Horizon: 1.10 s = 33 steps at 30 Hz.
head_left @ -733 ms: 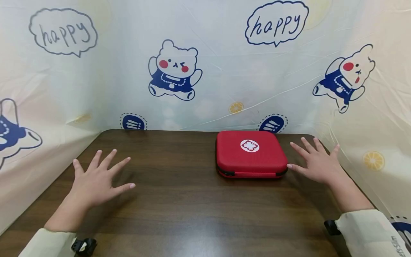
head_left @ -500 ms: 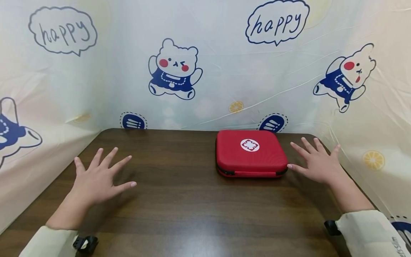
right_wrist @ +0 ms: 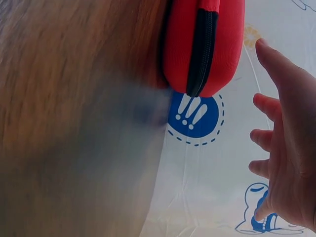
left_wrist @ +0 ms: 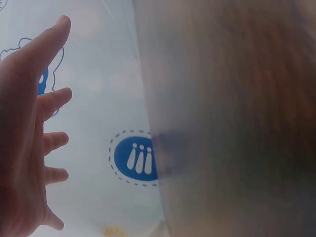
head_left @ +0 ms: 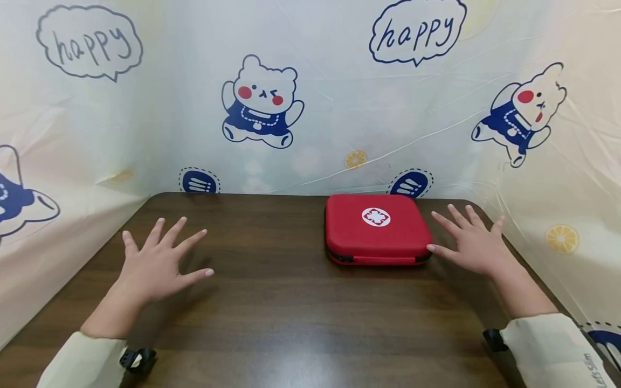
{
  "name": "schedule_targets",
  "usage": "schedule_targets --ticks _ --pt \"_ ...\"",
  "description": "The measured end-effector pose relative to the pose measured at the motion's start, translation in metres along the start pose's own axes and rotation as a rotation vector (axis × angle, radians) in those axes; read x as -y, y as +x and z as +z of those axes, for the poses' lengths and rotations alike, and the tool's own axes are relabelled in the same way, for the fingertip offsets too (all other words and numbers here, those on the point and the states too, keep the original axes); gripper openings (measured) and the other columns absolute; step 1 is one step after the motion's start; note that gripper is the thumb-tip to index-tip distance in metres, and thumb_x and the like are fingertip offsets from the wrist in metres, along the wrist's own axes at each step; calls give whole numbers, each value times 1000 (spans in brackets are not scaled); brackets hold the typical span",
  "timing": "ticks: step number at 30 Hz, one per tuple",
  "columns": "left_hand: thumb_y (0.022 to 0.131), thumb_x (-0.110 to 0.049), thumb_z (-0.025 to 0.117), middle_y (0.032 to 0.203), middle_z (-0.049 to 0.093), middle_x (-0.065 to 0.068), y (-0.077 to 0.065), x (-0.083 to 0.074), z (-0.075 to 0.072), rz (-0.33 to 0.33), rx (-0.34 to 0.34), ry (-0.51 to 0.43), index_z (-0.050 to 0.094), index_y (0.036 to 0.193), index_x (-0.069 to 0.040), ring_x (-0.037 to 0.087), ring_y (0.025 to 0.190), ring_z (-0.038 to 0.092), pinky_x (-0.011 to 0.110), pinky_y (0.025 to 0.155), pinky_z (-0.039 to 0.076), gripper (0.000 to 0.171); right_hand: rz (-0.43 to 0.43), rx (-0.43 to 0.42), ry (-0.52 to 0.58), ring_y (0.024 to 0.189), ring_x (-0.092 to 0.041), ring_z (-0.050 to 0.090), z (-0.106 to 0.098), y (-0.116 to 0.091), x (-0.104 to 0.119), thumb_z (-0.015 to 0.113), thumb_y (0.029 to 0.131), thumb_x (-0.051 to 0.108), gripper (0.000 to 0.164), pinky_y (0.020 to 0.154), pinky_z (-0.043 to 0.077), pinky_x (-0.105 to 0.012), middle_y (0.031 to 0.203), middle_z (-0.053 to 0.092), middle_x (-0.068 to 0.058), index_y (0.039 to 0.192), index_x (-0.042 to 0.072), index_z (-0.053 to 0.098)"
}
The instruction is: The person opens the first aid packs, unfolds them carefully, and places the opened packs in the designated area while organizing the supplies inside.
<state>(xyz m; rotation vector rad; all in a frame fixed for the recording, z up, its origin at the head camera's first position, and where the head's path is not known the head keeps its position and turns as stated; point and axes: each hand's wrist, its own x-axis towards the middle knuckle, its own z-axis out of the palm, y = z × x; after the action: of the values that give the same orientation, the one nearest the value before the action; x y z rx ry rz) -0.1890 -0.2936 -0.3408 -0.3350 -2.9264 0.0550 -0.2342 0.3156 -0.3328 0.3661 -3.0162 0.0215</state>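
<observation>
A red zipped first-aid case (head_left: 378,231) with a white cross emblem lies closed on the brown wooden table (head_left: 271,302), right of centre. Its black zipper (right_wrist: 201,54) shows along the side in the right wrist view. My right hand (head_left: 477,245) hovers just right of the case with fingers spread; the thumb tip overlaps the case's front corner in the head view, but a gap shows in the right wrist view. Over the left part of the table, my left hand (head_left: 155,264) is spread wide, palm down, holding nothing.
A patterned curtain (head_left: 330,108) with cartoon bears and "happy" bubbles stands behind the table and along both sides. Black bands, one on the left wrist (head_left: 138,360) and one on the right wrist (head_left: 495,340), sit at the light sleeves.
My left hand has drifted slightly right and farther over the table. The right hand has shifted a little left. The head view has tilted slightly; the case stays in place.
</observation>
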Motion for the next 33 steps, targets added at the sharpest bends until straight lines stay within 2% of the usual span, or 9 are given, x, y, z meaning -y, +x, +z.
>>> schedule_targets --ticks 11,21,30,33 --pt "78 -82 50 158 19 21 23 -22 2 45 -3 -50 32 153 -30 53 141 6 76 91 -23 93 -9 14 70 140 -55 7 1 7 9 52 84 72 92 90 -13 -83 157 17 -27 154 19 28" --pt "77 -84 46 159 18 20 39 -42 7 70 4 -106 32 153 -31 53 141 8 78 93 -18 94 -1 43 125 140 -54 8 0 18 17 55 82 71 94 91 -4 -85 158 15 -26 155 18 29" --pt "77 -81 50 160 18 16 55 -60 11 114 -5 -177 32 152 -35 50 143 8 80 95 -13 90 -36 56 213 140 -54 10 -2 24 24 61 83 65 92 95 14 -82 158 14 -26 153 14 31" --pt "77 -80 52 160 20 15 59 -65 13 130 -17 -204 33 152 -35 49 142 11 81 96 -9 89 -53 58 249 140 -54 11 -1 25 24 64 82 63 93 96 25 -77 158 13 -26 154 14 30"
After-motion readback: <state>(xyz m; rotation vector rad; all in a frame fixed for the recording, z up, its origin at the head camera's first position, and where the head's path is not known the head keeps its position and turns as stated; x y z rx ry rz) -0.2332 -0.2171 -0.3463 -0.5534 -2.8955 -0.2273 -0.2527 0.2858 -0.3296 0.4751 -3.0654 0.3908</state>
